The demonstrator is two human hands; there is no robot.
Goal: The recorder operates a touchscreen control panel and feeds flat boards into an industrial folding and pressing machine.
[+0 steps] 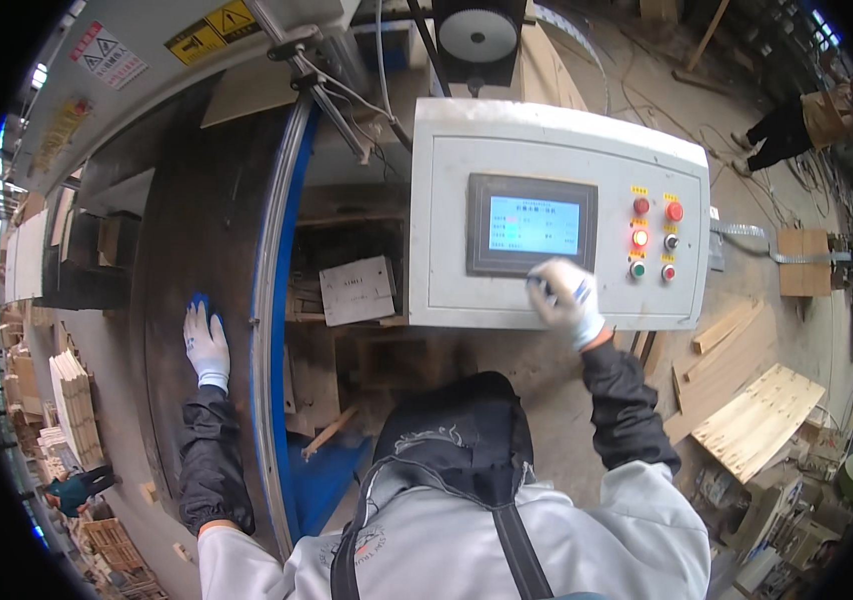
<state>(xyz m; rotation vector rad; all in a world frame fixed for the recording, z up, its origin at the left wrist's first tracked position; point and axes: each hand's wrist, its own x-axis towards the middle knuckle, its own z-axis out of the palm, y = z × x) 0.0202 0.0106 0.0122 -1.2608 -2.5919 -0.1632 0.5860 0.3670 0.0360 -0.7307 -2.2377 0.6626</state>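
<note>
My left hand [207,345], in a white glove with blue fingertips, lies with its fingers stretched out on the dark flat machine bed [202,210]. Nothing is in it. My right hand [569,303], gloved in white too, is at the lower edge of the touchscreen [534,226], with its fingers curled in and no object visible in them. Whether it touches the frame I cannot tell. The screen is lit and set into a light grey control box [457,290]. Right of it on the panel are several buttons; one red button [640,239] glows.
A blue-edged metal rail [272,290] runs along the bed. Below the box lies a pale carton [358,291]. Wooden boards [759,420] lie on the floor to the right. Another person [797,125] stands at the far right, and one more [77,492] at lower left.
</note>
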